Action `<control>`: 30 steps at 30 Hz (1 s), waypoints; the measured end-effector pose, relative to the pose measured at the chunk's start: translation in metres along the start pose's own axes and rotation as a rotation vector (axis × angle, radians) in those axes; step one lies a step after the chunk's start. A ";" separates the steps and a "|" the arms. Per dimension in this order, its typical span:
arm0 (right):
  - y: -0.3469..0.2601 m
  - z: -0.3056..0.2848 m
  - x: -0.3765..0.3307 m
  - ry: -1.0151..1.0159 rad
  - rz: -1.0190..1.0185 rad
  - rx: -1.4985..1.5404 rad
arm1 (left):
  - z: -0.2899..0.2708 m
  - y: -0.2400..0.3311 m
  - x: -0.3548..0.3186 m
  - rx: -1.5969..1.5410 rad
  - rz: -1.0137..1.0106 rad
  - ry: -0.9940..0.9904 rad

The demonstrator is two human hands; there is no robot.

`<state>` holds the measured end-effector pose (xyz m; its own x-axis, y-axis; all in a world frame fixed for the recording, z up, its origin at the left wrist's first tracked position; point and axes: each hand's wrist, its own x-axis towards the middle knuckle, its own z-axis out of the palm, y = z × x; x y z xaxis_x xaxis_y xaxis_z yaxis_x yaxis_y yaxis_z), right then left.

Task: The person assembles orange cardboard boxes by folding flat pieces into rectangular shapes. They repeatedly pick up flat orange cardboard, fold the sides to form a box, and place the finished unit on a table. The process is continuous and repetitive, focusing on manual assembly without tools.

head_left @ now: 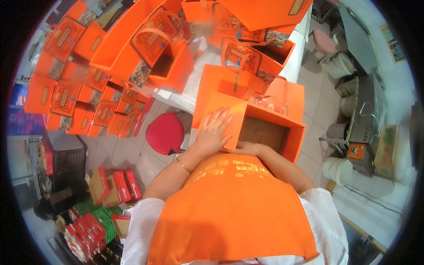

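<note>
White cloth covers the bench beyond the left hand, which lies flat, fingers slightly spread, on an orange panel. Just right of that hand is an open orange box, brown inside. The right hand is at its near edge, fingertips hidden, so I cannot tell its grip. Left of the left hand stands a red stool.

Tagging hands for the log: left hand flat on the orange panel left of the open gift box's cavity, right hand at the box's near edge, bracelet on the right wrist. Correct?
Not quite: the head view shows the bracelet on the left wrist. The rest stands: left hand flat on the orange panel, right hand at the gift box's near edge.
</note>
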<state>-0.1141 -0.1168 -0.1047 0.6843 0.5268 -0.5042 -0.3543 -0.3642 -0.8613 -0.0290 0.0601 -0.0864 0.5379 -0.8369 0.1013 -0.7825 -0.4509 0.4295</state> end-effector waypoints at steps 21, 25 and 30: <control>0.011 -0.162 0.035 0.429 0.286 -0.865 | -0.005 -0.006 -0.003 0.168 0.065 -0.084; 0.012 -0.165 0.037 0.441 0.280 -0.922 | -0.002 -0.013 0.002 0.168 0.119 -0.052; 0.022 -0.136 0.030 0.805 0.172 -0.910 | 0.001 -0.015 0.011 0.235 0.108 -0.115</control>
<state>-0.0145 -0.2139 -0.1306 0.9853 -0.0884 -0.1465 -0.1254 -0.9555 -0.2669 -0.0113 0.0575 -0.0931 0.4190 -0.9076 0.0271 -0.8917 -0.4056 0.2008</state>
